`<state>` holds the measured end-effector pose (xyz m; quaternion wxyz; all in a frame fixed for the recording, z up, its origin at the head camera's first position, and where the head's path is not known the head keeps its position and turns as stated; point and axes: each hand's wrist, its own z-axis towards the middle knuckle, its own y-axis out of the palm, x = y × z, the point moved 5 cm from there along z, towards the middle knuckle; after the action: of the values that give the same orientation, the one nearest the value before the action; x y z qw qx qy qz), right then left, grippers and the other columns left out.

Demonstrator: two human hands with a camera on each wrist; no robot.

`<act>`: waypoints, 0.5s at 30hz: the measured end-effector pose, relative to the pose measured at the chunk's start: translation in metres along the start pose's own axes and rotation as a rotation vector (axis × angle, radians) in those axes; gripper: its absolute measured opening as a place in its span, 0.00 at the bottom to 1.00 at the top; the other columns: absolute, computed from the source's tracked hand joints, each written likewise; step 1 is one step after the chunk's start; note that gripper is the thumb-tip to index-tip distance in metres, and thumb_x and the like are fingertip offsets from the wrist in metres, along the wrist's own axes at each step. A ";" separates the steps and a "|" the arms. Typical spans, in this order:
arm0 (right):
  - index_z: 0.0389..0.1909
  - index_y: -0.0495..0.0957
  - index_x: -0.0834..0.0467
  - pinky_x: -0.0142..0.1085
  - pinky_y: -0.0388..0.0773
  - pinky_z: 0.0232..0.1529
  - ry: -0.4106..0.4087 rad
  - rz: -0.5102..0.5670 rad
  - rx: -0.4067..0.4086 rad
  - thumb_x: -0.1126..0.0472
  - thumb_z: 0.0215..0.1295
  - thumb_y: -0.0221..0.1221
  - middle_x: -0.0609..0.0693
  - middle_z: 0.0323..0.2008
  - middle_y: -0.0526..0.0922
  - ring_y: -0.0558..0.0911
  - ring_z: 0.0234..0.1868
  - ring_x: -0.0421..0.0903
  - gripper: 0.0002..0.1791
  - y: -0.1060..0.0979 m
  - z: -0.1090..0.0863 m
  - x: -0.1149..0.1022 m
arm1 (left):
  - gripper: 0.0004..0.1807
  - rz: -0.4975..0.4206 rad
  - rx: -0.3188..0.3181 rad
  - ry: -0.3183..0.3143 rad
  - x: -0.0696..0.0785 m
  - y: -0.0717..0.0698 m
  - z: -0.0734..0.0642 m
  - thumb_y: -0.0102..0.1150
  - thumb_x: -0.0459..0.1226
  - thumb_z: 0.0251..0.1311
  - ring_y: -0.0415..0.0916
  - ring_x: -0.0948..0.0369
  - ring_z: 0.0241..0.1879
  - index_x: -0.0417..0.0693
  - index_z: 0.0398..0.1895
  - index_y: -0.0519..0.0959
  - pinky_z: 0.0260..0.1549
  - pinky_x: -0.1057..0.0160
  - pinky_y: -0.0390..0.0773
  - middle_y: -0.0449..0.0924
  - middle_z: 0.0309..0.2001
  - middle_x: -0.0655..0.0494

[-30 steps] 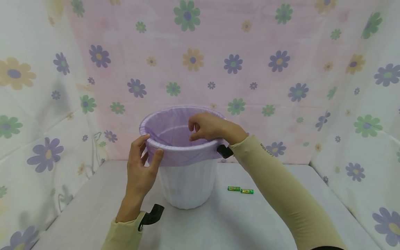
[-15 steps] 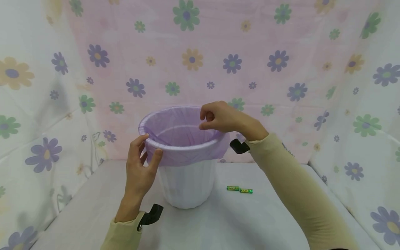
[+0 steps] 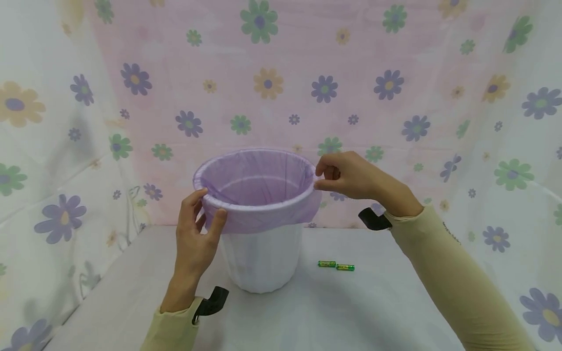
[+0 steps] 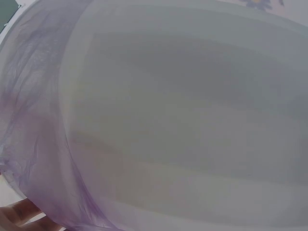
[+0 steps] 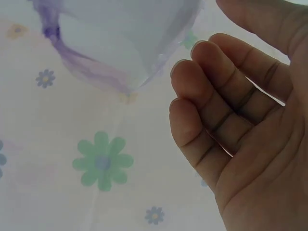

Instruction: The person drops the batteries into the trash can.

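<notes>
A white ribbed trash can stands upright on the table, lined with a thin purple trash bag folded over its rim. My left hand grips the can's near left side at the rim, thumb in front and fingers further round. The left wrist view shows its fingers at the lower left, beside the bag's hanging edge. Just outside the right rim is my right hand, fingers loosely curved. In the right wrist view nothing lies in its palm, and the bag's loose edge hangs near the fingertips.
Two green batteries, a left one and a right one, lie end to end on the white table right of the can. Flower-patterned cloth encloses the back and both sides.
My right hand has moved rightward from over the can's opening to outside its right rim. My left hand keeps its place, and the can and batteries stay put.
</notes>
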<state>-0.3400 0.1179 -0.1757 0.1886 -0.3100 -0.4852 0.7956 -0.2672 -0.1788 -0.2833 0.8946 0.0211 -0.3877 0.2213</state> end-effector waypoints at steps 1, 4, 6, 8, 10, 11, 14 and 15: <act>0.39 0.78 0.57 0.37 0.74 0.30 -0.004 -0.004 0.002 0.55 0.61 0.64 0.46 0.24 0.75 0.73 0.25 0.43 0.11 0.000 -0.004 0.002 | 0.28 -0.001 0.001 -0.001 0.000 0.000 0.000 0.62 0.36 0.60 0.61 0.51 0.66 0.50 0.64 0.66 0.60 0.43 0.66 0.64 0.65 0.55; 0.39 0.79 0.57 0.37 0.74 0.30 -0.005 -0.022 0.004 0.55 0.62 0.64 0.45 0.23 0.75 0.73 0.25 0.43 0.11 0.001 -0.015 0.008 | 0.28 0.001 0.003 -0.007 0.000 0.000 0.000 0.62 0.36 0.60 0.61 0.51 0.66 0.50 0.64 0.66 0.59 0.43 0.66 0.64 0.65 0.55; 0.39 0.79 0.57 0.36 0.74 0.29 0.005 -0.025 0.013 0.56 0.61 0.64 0.44 0.23 0.75 0.73 0.24 0.42 0.10 0.002 -0.022 0.013 | 0.28 0.002 0.001 -0.011 0.000 0.000 0.000 0.62 0.35 0.60 0.61 0.51 0.67 0.50 0.64 0.66 0.60 0.43 0.66 0.63 0.65 0.55; 0.39 0.79 0.56 0.36 0.74 0.29 0.025 -0.024 0.020 0.55 0.61 0.64 0.44 0.23 0.75 0.73 0.24 0.42 0.10 0.003 -0.030 0.019 | 0.28 0.004 -0.004 -0.016 0.002 0.000 0.000 0.61 0.35 0.60 0.60 0.50 0.67 0.49 0.64 0.66 0.60 0.43 0.66 0.63 0.65 0.54; 0.39 0.79 0.57 0.35 0.75 0.29 0.040 -0.013 0.024 0.55 0.62 0.64 0.43 0.23 0.75 0.74 0.25 0.42 0.10 0.006 -0.038 0.026 | 0.28 0.001 -0.009 -0.024 0.009 0.000 0.000 0.61 0.34 0.60 0.60 0.49 0.67 0.46 0.64 0.65 0.60 0.42 0.65 0.63 0.65 0.51; 0.39 0.79 0.57 0.35 0.75 0.29 0.050 -0.007 0.024 0.56 0.61 0.64 0.43 0.23 0.76 0.74 0.25 0.42 0.10 0.008 -0.042 0.030 | 0.28 0.001 -0.012 -0.028 0.012 0.000 0.000 0.60 0.33 0.60 0.60 0.48 0.67 0.44 0.64 0.65 0.60 0.41 0.65 0.63 0.65 0.50; 0.40 0.79 0.58 0.34 0.75 0.29 0.072 0.010 0.019 0.56 0.61 0.65 0.43 0.24 0.76 0.74 0.25 0.42 0.11 0.015 -0.052 0.041 | 0.28 0.005 -0.016 -0.034 0.017 0.000 -0.001 0.60 0.32 0.60 0.60 0.47 0.67 0.42 0.63 0.64 0.60 0.41 0.64 0.62 0.65 0.47; 0.39 0.78 0.57 0.34 0.75 0.29 0.081 0.017 0.016 0.57 0.61 0.65 0.43 0.24 0.76 0.74 0.26 0.42 0.10 0.018 -0.056 0.045 | 0.28 0.006 -0.017 -0.031 0.016 0.000 -0.001 0.60 0.32 0.60 0.60 0.47 0.67 0.42 0.63 0.64 0.60 0.40 0.64 0.62 0.65 0.47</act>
<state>-0.3353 0.1732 -0.2244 0.2036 -0.3447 -0.4681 0.7878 -0.2568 -0.1723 -0.2727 0.8880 0.0159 -0.4034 0.2204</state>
